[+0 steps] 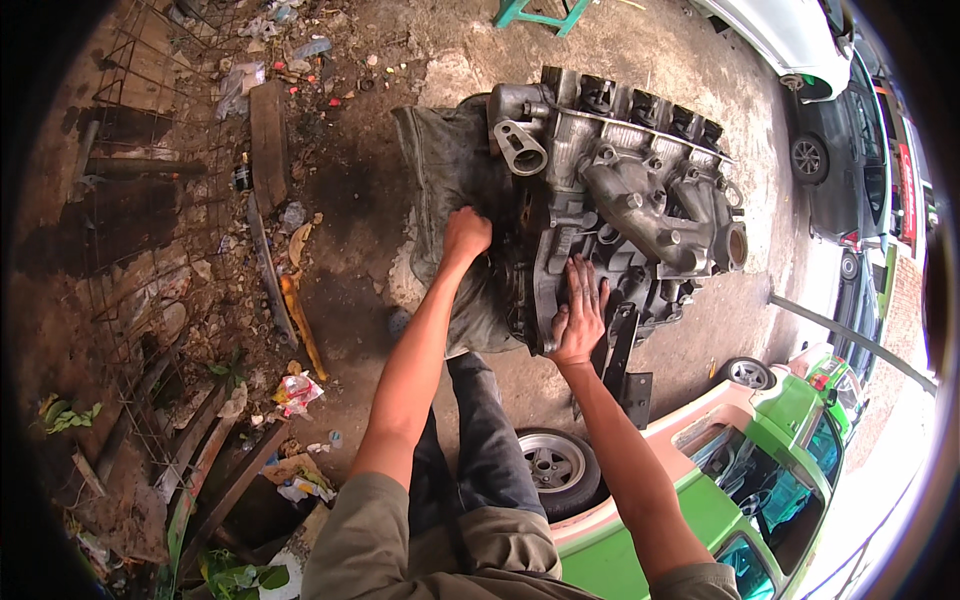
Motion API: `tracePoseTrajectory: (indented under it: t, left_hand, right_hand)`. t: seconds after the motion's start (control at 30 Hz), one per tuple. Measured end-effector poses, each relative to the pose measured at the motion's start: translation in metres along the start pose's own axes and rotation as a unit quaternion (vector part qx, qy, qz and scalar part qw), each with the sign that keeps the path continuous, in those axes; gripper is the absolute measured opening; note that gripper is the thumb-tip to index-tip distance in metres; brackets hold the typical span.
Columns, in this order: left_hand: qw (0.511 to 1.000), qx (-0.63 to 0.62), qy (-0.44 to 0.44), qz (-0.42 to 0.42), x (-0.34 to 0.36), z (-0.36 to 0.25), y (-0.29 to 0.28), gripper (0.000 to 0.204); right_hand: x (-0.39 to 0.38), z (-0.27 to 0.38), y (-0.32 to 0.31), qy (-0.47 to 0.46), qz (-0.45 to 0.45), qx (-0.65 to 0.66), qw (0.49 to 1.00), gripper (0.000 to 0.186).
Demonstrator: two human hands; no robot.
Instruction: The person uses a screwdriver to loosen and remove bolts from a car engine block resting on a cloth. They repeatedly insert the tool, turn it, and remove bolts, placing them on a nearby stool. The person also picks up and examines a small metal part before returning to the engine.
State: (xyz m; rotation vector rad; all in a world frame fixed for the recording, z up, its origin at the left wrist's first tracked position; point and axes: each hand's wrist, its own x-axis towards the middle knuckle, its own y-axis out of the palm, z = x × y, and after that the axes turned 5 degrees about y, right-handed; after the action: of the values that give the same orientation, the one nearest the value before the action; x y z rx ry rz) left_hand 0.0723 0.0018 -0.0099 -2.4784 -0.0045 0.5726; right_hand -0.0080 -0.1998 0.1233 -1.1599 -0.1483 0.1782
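A large metal engine block [575,225] lies in front of me, its grey intake manifold [640,205] facing up on the right side. My right hand [580,315] rests on the casing near its front edge, blackened fingers stretched out and flat. At the engine's left face my left hand [467,235] is closed in a fist; whatever it may grip is hidden by the fingers. Under that hand a dirty grey-green cloth [430,190] is spread, reaching partly beneath the engine. A dark metal bracket [620,355] projects from the engine near my right wrist.
A loose wheel [555,470] lies by my legs, beside a green and pink vehicle [640,510]. Litter and a wooden plank [269,145] cover the ground at left. A green stool [545,14] stands at the far side; parked cars [835,150] are at far right.
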Motion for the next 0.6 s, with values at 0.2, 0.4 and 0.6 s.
tracePoseTrajectory:
  t: [0.2,0.4,0.6]
  left_hand:
    - [0.994,-0.036,-0.031,-0.096,-0.021,-0.004,-0.003,0.029]
    - [0.992,-0.027,0.068,-0.106,-0.028,-0.009,-0.002,0.023]
    - [0.992,-0.051,0.070,-0.091,-0.049,-0.012,0.014,0.024]
  right_hand:
    - [0.000,0.000,0.000,0.001,0.003,-0.004,1.000,0.064]
    - [0.000,0.001,-0.001,0.000,0.005,-0.010,1.000,0.066]
    - [0.000,-0.001,0.001,-0.002,0.002,-0.011,1.000,0.066]
